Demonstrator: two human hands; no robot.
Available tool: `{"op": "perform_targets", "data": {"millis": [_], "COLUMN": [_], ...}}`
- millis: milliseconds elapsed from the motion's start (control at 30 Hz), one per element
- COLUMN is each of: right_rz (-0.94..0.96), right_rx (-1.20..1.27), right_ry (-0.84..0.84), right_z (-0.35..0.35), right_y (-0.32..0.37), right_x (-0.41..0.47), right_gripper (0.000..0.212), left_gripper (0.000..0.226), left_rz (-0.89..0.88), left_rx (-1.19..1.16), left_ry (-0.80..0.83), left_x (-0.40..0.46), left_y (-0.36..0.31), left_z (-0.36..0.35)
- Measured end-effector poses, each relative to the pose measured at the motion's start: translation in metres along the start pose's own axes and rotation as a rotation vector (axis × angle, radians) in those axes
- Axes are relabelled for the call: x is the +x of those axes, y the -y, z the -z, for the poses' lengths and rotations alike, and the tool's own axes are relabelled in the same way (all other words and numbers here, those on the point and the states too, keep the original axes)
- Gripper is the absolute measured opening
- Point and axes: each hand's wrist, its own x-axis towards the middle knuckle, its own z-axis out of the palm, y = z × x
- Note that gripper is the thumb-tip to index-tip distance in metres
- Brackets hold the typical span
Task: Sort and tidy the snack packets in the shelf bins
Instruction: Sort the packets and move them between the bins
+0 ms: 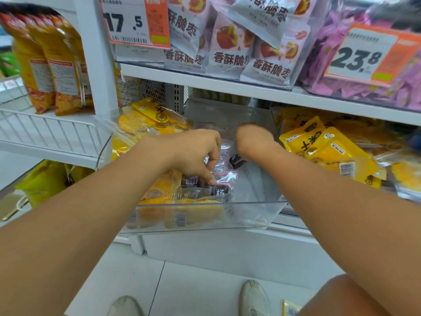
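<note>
Inside the clear bin point(205, 215), the left hand point(196, 153) pinches a dark packet point(222, 179), light, crinkly and slippery, best gripped at its sealed edge, while the right hand point(254, 139) reaches deeper, its fingers hidden.

Packets point(218, 179) in bin point(205, 215)

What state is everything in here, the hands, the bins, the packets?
Left hand: fingers curled, pinching a small dark snack packet.
Right hand: inside the bin, fingers hidden.
Clear plastic bin: pulled forward, partly filled, right side bare.
Yellow snack packets: heaped loosely in the neighbouring bin.
Pale grey jujube packets: piled untidily on the upper shelf.
</note>
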Motion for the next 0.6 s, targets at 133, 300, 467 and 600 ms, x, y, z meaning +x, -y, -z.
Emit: {"op": "perform_targets", "data": {"millis": [133, 300, 467, 600], "right_rz": [0.102, 0.22, 0.301, 0.217], "right_rx": [-0.221, -0.422, -0.398, -0.049], "right_ry": [0.265, 0.272, 0.002, -0.169], "right_z": [0.009, 0.012, 0.033, 0.062], "right_y": [0.002, 0.005, -0.013, -0.052], "right_x": [-0.004, -0.013, -0.041, -0.096], "right_gripper": [0.042, 0.036, 0.015, 0.02], "left_gripper": [0.032, 0.038, 0.04, 0.038], "left_rz": [0.047, 0.08, 0.067, 0.063], "left_rx": [-0.032, -0.012, -0.016, -0.02], "left_ry": [-0.061, -0.13, -0.145, -0.157], "left_x": [-0.011, -0.022, -0.022, -0.02], "left_y": [-0.002, 0.002, 0.008, 0.008], "left_z": [-0.006, -0.014, -0.018, -0.018]}}
